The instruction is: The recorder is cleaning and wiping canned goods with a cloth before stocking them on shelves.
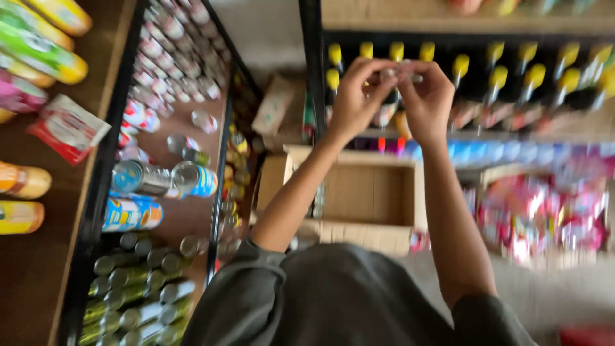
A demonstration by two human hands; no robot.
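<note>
Both my arms reach up in front of a shelf of dark bottles with yellow caps (496, 80). My left hand (355, 96) and my right hand (430, 97) meet at the fingertips. Together they pinch a small pale object (401, 75), too blurred to name. It is held level with the bottle row, just in front of the caps. Grey short sleeves (333, 301) cover my shoulders at the bottom of the view.
An open cardboard box (359, 192) sits below my hands. To the left a black-framed shelf (96, 186) holds several cans and tins (138, 178). Yellow and green packets (38, 48) lie at the far left. Pink and red packs (544, 211) fill the lower right.
</note>
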